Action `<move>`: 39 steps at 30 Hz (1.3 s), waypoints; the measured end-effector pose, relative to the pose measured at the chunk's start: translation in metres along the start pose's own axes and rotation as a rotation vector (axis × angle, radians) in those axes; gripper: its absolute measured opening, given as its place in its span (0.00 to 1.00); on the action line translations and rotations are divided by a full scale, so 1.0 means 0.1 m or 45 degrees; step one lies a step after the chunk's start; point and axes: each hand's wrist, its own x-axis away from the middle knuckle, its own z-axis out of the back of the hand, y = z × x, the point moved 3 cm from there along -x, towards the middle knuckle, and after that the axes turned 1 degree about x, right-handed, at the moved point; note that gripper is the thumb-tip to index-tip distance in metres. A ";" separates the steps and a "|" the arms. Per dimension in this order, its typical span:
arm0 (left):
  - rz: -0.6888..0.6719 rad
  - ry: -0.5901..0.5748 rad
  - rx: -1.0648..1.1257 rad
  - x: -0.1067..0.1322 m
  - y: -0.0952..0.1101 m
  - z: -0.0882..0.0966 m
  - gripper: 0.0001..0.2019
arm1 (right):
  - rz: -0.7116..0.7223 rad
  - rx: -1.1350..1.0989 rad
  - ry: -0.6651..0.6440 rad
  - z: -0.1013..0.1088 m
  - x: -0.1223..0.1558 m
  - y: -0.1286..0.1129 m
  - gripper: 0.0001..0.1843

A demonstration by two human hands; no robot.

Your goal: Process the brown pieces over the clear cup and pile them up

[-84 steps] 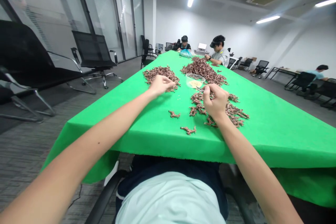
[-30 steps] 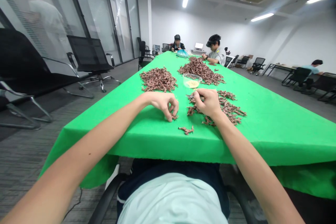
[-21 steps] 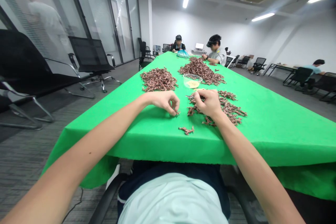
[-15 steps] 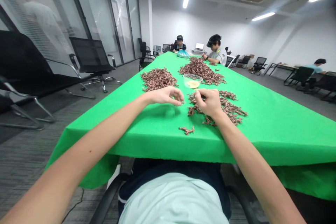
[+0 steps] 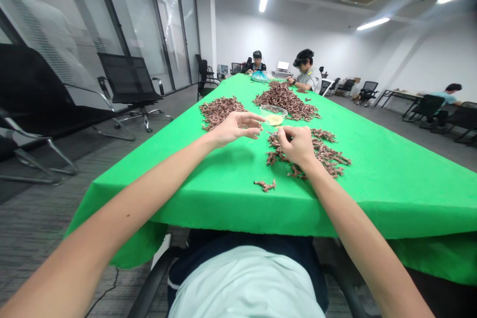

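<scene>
- Left hand stretches out over the green cloth with its fingers nearly straight, thumb and fingers apart, and nothing visible in its grip. Its fingertips are just beside the rim of a clear plastic bowl; they do not clearly touch it.
- Right hand is closed, with thumb and fingers pinched together on slim metal tweezers. The tips point left toward the bowl, above the nearest pile.
- Pale yellow grains lie in the bottom of the bowl, which stands on the table between the piles.
- Brown twig-like pieces lie in three heaps: a left pile just beyond the left hand, a far pile behind the bowl, and a near pile under the right hand. One loose piece lies alone toward the table edge.
- Green cloth covers the long table and hangs over its edge.
- Co-worker sits at the table's far right side, and another co-worker sits at the far end beside a blue plastic bag.
</scene>
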 end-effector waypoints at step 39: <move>-0.046 -0.035 -0.038 -0.02 -0.02 -0.07 0.20 | 0.007 0.095 -0.088 -0.02 -0.01 -0.03 0.24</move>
